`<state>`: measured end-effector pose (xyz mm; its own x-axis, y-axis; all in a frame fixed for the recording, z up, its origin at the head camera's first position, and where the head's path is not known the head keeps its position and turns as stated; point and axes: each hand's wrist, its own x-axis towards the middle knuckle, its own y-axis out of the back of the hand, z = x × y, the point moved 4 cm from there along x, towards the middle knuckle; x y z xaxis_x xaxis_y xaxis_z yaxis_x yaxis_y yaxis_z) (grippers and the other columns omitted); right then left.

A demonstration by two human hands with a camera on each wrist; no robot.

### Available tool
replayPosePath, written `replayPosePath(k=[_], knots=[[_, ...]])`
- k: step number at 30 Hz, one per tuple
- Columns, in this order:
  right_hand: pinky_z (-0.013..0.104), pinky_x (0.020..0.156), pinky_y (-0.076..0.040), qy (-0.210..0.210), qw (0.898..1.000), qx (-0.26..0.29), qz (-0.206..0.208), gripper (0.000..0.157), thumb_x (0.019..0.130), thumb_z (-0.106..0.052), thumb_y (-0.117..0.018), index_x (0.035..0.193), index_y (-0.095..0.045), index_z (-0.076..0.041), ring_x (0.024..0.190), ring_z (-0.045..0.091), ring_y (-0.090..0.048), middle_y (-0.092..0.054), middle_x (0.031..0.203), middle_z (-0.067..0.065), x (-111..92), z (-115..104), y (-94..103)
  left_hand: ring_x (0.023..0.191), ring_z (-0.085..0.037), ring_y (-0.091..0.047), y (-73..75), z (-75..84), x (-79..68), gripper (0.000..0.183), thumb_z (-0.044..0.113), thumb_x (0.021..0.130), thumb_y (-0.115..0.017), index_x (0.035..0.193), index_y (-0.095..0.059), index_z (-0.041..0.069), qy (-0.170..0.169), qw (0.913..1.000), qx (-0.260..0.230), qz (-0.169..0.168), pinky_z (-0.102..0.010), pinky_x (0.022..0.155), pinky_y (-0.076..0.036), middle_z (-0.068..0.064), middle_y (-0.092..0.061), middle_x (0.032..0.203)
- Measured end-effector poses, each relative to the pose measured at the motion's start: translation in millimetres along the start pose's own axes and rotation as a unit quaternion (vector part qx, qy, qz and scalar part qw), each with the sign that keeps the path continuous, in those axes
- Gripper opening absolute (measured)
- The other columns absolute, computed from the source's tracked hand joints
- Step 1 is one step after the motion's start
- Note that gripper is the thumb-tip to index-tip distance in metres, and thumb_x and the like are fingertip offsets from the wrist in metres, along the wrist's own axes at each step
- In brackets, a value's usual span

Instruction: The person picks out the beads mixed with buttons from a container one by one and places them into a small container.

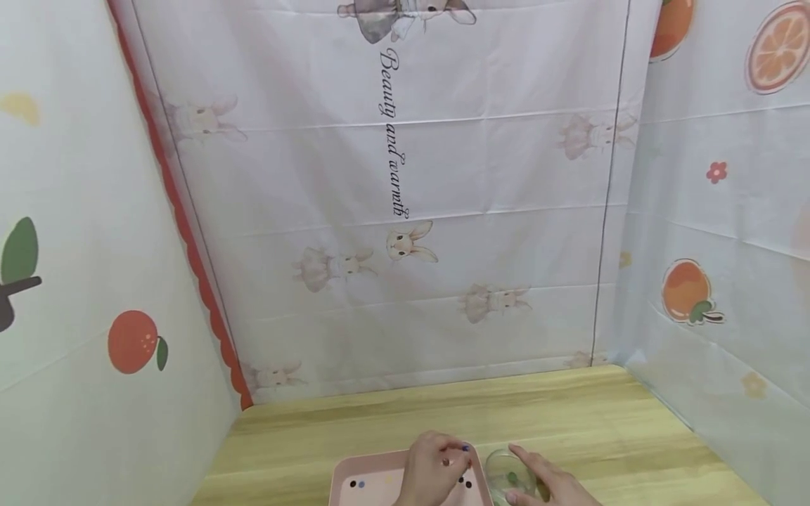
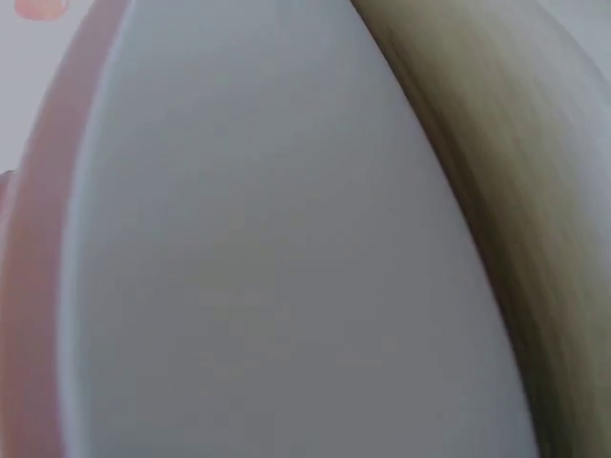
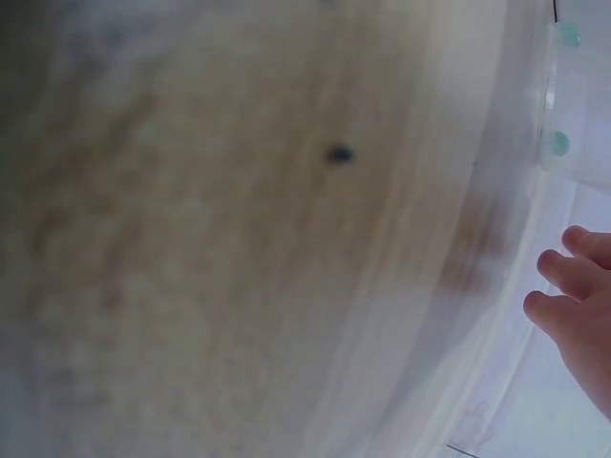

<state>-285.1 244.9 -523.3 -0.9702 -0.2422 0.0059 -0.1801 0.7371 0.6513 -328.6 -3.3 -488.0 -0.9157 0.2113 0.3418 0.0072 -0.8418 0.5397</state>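
My left hand (image 1: pixel 432 469) is bent over the right part of a pink tray (image 1: pixel 373 460). Its thumb and index finger come near each other by a small blue piece (image 1: pixel 465 448) and a small red piece (image 1: pixel 470 464); whether they pinch either one cannot be made out. A brown piece (image 1: pixel 446 462) shows between those fingers. Just right of the tray stands a clear round cup (image 1: pixel 500 464) with a green piece (image 1: pixel 512 477) in it. My right hand (image 1: pixel 553 481) grips this cup, thumb at the near side and fingers at the far side. Several fingers (image 3: pixel 571 277) appear in the right wrist view.
Small dark and blue dots (image 1: pixel 353 484) lie at the tray's left, dark ones (image 1: pixel 468 484) at its right. Wood-grain tabletop (image 1: pixel 354 422) surrounds the tray. Printed curtains (image 1: pixel 493 246) stand behind and on both sides. A blurred pale surface (image 2: pixel 286 239) fills the left wrist view.
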Motion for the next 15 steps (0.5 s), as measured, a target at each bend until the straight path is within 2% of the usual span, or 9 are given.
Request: replayPosePath(k=[5, 7, 10, 15], knots=[[0.083, 0.094, -0.042, 0.018, 1.000, 0.000, 0.007, 0.078, 0.099, -0.051, -0.068, 0.163, -0.039, -0.018, 0.134, 0.070, -0.044, -0.041, 0.157, 0.041, 1, -1, 0.4, 0.099, -0.002, -0.062, -9.8, 16.4, 0.6, 0.004, 0.030, 0.090, -0.082, 0.093, -0.082, 0.027, -0.042, 0.9991, -0.009, 0.002, -0.026, 0.083, -0.051, 0.019, -0.072, 0.098], [0.083, 0.093, -0.043, 0.023, 1.000, -0.005, 0.013, 0.077, 0.099, -0.050, -0.068, 0.163, -0.040, -0.017, 0.133, 0.069, -0.046, -0.043, 0.155, 0.041, 0, -1, 1.0, 0.098, -0.003, -0.063, -13.9, 22.7, 1.3, 0.004, 0.028, 0.090, -0.082, 0.093, -0.082, 0.025, -0.067, 0.9977, -0.010, 0.004, -0.025, 0.085, -0.050, 0.016, -0.073, 0.096], [0.083, 0.092, -0.043, 0.027, 0.999, -0.011, 0.019, 0.077, 0.099, -0.049, -0.069, 0.162, -0.041, -0.017, 0.132, 0.069, -0.047, -0.044, 0.154, 0.041, 0, 0, 1.3, 0.091, -0.004, -0.062, -19.9, 28.9, 2.2, 0.005, 0.025, 0.091, -0.082, 0.094, -0.081, 0.021, -0.094, 0.9954, -0.017, 0.003, -0.021, 0.078, -0.049, 0.010, -0.074, 0.094], [0.087, 0.090, -0.040, 0.026, 1.000, 0.000, 0.004, 0.077, 0.101, -0.050, -0.065, 0.164, -0.036, -0.016, 0.133, 0.073, -0.042, -0.041, 0.157, 0.040, 2, 2, -1.1, 0.078, 0.003, -0.054, -27.2, 31.0, 0.9, 0.007, 0.024, 0.090, -0.082, 0.094, -0.081, 0.019, -0.099, 0.9948, -0.022, 0.000, -0.016, 0.065, -0.046, 0.010, -0.071, 0.092]])
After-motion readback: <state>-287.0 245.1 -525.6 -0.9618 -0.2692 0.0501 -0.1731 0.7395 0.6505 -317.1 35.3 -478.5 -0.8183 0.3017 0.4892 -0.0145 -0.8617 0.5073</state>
